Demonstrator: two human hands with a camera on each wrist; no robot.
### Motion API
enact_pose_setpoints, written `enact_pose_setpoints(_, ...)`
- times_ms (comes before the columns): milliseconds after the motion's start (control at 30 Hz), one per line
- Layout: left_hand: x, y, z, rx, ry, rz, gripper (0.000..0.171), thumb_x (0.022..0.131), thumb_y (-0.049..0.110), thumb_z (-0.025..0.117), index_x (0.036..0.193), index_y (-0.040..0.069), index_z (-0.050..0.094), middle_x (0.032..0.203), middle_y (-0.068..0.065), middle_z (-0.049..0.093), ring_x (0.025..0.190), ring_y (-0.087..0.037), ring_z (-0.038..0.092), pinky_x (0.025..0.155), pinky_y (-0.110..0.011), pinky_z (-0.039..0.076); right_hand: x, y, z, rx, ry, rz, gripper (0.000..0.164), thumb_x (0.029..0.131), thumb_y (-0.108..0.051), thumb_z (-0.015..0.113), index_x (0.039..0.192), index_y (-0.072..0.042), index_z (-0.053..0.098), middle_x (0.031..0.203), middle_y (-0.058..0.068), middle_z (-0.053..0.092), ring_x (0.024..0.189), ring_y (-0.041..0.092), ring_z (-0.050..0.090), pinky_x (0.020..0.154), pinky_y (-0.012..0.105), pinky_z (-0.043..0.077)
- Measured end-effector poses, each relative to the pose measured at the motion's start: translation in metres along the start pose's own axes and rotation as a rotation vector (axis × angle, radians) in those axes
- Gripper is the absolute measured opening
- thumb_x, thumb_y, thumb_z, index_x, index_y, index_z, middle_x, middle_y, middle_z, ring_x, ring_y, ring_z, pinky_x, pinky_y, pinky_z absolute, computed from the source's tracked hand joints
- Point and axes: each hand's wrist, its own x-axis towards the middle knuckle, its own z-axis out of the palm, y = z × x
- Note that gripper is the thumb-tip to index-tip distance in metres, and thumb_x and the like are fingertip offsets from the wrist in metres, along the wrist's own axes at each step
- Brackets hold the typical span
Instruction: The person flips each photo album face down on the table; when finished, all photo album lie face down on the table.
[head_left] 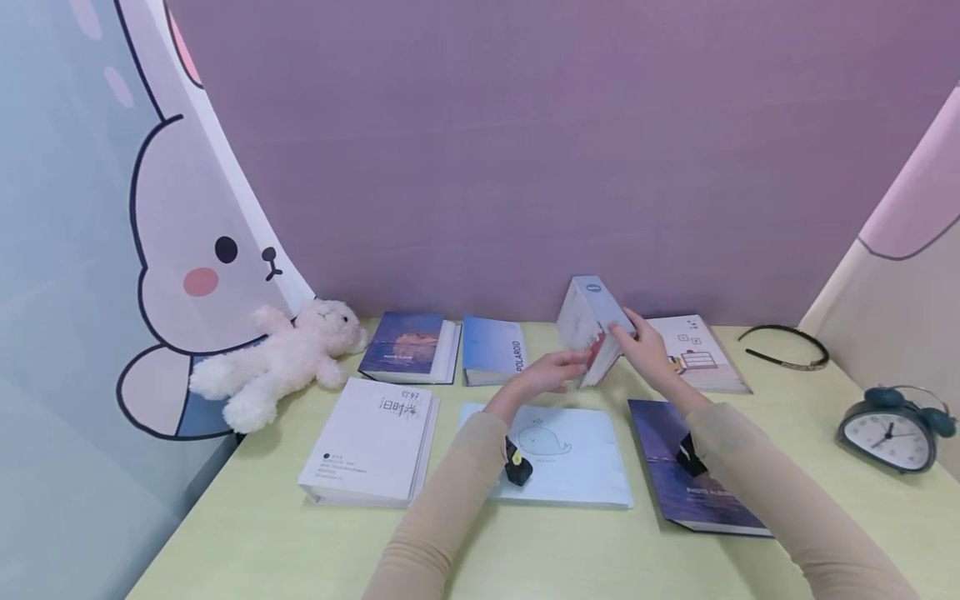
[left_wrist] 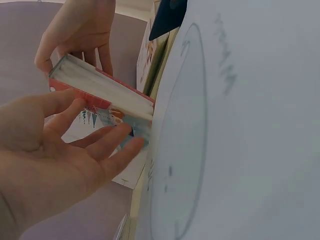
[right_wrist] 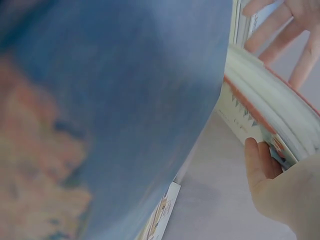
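A thick photo album (head_left: 583, 321) with a pale spine and a red-and-white picture cover stands tilted on its edge at the back of the table. My right hand (head_left: 648, 352) grips its right side, thumb and fingers on opposite covers, as the left wrist view also shows. Close by the album's left cover, my left hand (head_left: 553, 372) has its fingers loosely spread. In the left wrist view those fingers overlap the cover (left_wrist: 95, 104), with the white page edges between the covers facing me. Below the hands lies a light blue album (head_left: 581, 462) with a whale drawing.
A white album (head_left: 367, 442), a sunset photo album (head_left: 405, 346) and a blue Polaroid album (head_left: 491, 350) lie left. Right are an illustrated album (head_left: 705, 354), a purple photo album (head_left: 660, 458), a headband (head_left: 787, 365) and an alarm clock (head_left: 888, 437). A plush toy (head_left: 281, 367) sits far left.
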Motion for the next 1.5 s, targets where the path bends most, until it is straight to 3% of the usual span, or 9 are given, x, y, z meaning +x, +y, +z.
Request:
enact_pose_setpoints(100,-0.001,-0.004,-0.004,0.026,0.011,-0.017,0.045,0.1,0.032,0.043,0.144,0.023,0.038,0.15,-0.002,0.036,0.136,-0.023,0.037,0.105,-0.044,0.041,0.0,0.0,0.0,-0.011,0.005,0.026,0.068,0.097,-0.038,0.042,0.148,0.0,0.018,0.143,0.03,0.036,0.115,0.039,0.051,0.087,0.034,0.051)
enact_pose_setpoints(167,-0.002,-0.007,-0.007,0.028,0.019,-0.038,0.044,0.1,0.032,0.043,0.143,0.025,0.04,0.15,-0.001,0.036,0.137,-0.023,0.036,0.106,-0.045,0.04,0.001,0.0,0.0,-0.035,0.017,0.041,0.07,0.096,-0.039,0.044,0.148,0.001,0.018,0.145,0.03,0.032,0.124,0.041,0.045,0.099,0.044,0.045)
enact_pose_setpoints(333,-0.006,-0.011,-0.013,0.017,0.05,-0.101,0.04,0.099,0.033,0.044,0.139,0.027,0.047,0.149,-0.001,0.039,0.136,-0.024,0.036,0.105,-0.045,0.041,0.003,0.004,-0.001,-0.107,0.055,0.063,0.075,0.092,-0.037,0.053,0.146,0.005,0.022,0.145,0.031,0.032,0.131,0.044,0.036,0.109,0.05,0.032)
enact_pose_setpoints(500,-0.009,-0.009,-0.015,0.003,0.058,-0.13,0.04,0.099,0.033,0.045,0.138,0.023,0.048,0.147,-0.003,0.042,0.134,-0.026,0.039,0.105,-0.045,0.041,0.002,0.005,-0.004,-0.101,0.051,0.08,0.075,0.091,-0.034,0.058,0.145,0.005,0.023,0.141,0.032,0.037,0.123,0.043,0.044,0.103,0.051,0.038)
enact_pose_setpoints(733,-0.011,-0.008,-0.017,0.103,0.06,-0.159,0.046,0.099,0.031,0.046,0.142,0.016,0.042,0.147,-0.006,0.04,0.13,-0.028,0.043,0.103,-0.042,0.043,0.002,0.005,-0.007,-0.11,0.018,0.077,0.076,0.091,-0.032,0.058,0.145,0.007,0.021,0.142,0.033,0.034,0.124,0.044,0.043,0.102,0.051,0.04)
enact_pose_setpoints(1067,-0.018,-0.015,-0.025,0.187,0.075,-0.175,0.047,0.095,0.032,0.053,0.139,0.015,0.047,0.142,-0.004,0.047,0.123,-0.024,0.049,0.097,-0.036,0.047,0.0,0.006,-0.005,-0.099,-0.061,0.142,0.072,0.09,-0.035,0.06,0.142,0.005,0.032,0.132,0.03,0.048,0.106,0.036,0.058,0.079,0.04,0.056)
enact_pose_setpoints(1167,-0.019,-0.017,-0.027,0.197,0.074,-0.175,0.047,0.095,0.031,0.054,0.139,0.016,0.046,0.142,-0.003,0.047,0.124,-0.024,0.049,0.099,-0.036,0.046,0.0,0.006,-0.006,-0.125,-0.075,0.166,0.072,0.09,-0.035,0.06,0.142,0.007,0.032,0.133,0.03,0.047,0.106,0.035,0.057,0.077,0.034,0.055)
enact_pose_setpoints(1367,-0.018,-0.022,-0.03,0.181,0.065,-0.18,0.048,0.094,0.026,0.056,0.14,0.015,0.045,0.144,-0.003,0.045,0.125,-0.025,0.049,0.099,-0.036,0.046,-0.001,0.006,-0.008,-0.195,-0.104,0.227,0.074,0.09,-0.037,0.058,0.14,0.01,0.032,0.138,0.032,0.04,0.109,0.035,0.052,0.088,0.04,0.048)
enact_pose_setpoints(1500,-0.018,-0.024,-0.031,0.151,0.063,-0.187,0.049,0.094,0.026,0.056,0.14,0.014,0.045,0.144,-0.005,0.044,0.124,-0.026,0.05,0.099,-0.036,0.046,-0.001,0.009,-0.009,-0.237,-0.151,0.283,0.075,0.09,-0.038,0.058,0.14,0.01,0.031,0.142,0.034,0.033,0.09,0.033,0.061,0.077,0.037,0.05)
